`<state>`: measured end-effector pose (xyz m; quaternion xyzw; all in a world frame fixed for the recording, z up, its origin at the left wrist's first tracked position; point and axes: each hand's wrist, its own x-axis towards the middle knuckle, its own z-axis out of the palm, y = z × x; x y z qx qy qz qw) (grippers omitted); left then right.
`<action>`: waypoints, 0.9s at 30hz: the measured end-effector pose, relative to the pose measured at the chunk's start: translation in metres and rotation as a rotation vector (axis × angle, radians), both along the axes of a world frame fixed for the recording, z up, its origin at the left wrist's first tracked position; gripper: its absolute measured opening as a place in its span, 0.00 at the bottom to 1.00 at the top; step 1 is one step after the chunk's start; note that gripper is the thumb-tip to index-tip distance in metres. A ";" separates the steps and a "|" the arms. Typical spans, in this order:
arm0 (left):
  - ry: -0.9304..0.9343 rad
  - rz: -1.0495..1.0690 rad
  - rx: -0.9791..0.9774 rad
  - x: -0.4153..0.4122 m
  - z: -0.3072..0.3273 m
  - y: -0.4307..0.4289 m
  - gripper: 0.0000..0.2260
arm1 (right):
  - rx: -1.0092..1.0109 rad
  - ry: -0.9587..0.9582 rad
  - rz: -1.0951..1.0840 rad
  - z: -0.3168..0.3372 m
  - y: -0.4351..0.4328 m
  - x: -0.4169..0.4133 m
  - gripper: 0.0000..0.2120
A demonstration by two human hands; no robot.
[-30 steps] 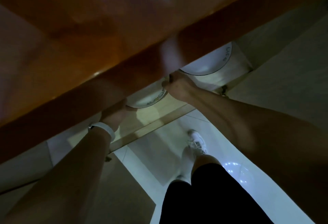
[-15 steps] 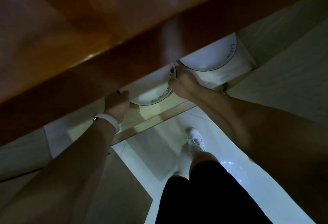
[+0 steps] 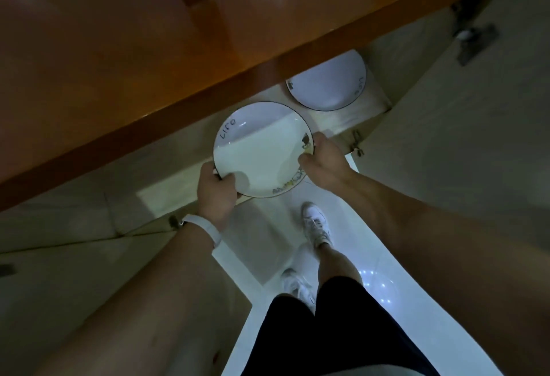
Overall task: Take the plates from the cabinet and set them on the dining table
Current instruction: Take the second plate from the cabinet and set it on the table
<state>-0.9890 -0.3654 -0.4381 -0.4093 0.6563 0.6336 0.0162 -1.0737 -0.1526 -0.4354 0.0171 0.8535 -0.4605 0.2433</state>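
Observation:
A white plate (image 3: 262,149) with a dark rim and small printed drawings is held out in front of the low cabinet shelf (image 3: 351,119). My left hand (image 3: 215,189) grips its near left edge, thumb over the rim. My right hand (image 3: 323,161) grips its right edge. A second white plate (image 3: 327,87) of the same kind lies on the shelf at the back right, partly hidden under the wooden counter (image 3: 148,33).
The brown wooden counter overhangs the cabinet across the top of the view. Open cabinet doors (image 3: 464,125) stand at the right and at the left (image 3: 74,271). Below are a glossy white tiled floor (image 3: 387,271) and my legs and white shoes.
Both hands have drawn the plate out from under the counter toward me, so its whole face now shows. The second plate stays on the shelf.

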 end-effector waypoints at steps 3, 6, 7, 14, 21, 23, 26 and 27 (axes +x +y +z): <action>-0.017 -0.072 -0.028 0.028 0.031 0.003 0.12 | -0.020 -0.030 0.005 0.024 0.011 0.034 0.08; -0.018 -0.125 -0.046 0.056 0.064 0.004 0.11 | -0.020 0.006 -0.002 0.057 0.020 0.070 0.11; -0.008 -0.122 -0.052 0.065 0.076 0.007 0.12 | -0.018 0.032 -0.008 0.068 0.022 0.082 0.13; 0.091 -0.143 -0.103 0.109 0.154 0.041 0.14 | -0.029 0.098 -0.110 0.146 0.047 0.138 0.07; 0.187 -0.230 -0.088 0.116 0.225 0.098 0.12 | -0.037 0.167 -0.277 0.225 0.107 0.169 0.13; 0.221 -0.244 -0.042 0.116 0.244 0.123 0.13 | -0.051 0.192 -0.313 0.245 0.133 0.176 0.13; 0.281 -0.281 0.038 0.121 0.267 0.166 0.15 | -0.079 0.213 -0.383 0.274 0.178 0.194 0.15; 0.304 -0.294 0.068 0.123 0.274 0.180 0.16 | -0.082 0.225 -0.404 0.283 0.194 0.202 0.16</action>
